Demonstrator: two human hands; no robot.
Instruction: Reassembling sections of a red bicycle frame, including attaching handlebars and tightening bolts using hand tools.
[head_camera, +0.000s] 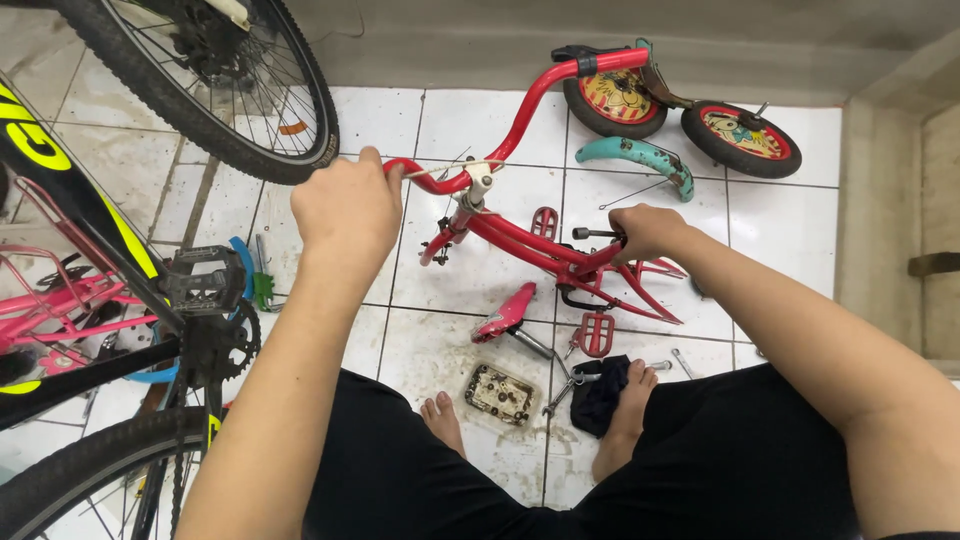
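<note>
- Left hand (345, 210) closed round left end of red handlebar (520, 115) of small red bike frame (560, 255), fingers wrapped, knuckles up.
- Right hand (645, 230) clamped shut on frame's rear part, near dark bolt or stub by the seat post; exact contact hidden under fingers.
- Frame lying on white tile floor (790, 215), centre of view, stripped: no wheels, no saddle, fork end bare.
- Risk 1: frame held at 2 points only, w/ nothing bracing it; could twist or slip on the tile, which looks wet & dirty.
- Risk 2: bare feet (625, 420) right by loose tools & pedals; dropped frame or rolling part could hit toes.
- Risk 3: tray of small hardware (498, 392) sits just beside left foot; a nudge could scatter bolts.
- Risk 4: big black bike (120, 250) close on left, its pedal near left forearm; snag possible.
- Count: 2 small wheels (680, 110) w/ picture discs, at far wall, touching or nearly so.
- 1 teal mudguard (640, 160), just in front of the wheels.
- 1 red saddle (505, 312) w/ post, off the bike, near frame.
- 2 red pedals (596, 333) visible, 1 near cranks, 1 behind top tube.
- 1 dark rag (600, 392) under right foot; approx 2–3 wrenches (682, 362) around it, some partly hidden.
- 1 pink bike part seen behind black bike, far left.
</note>
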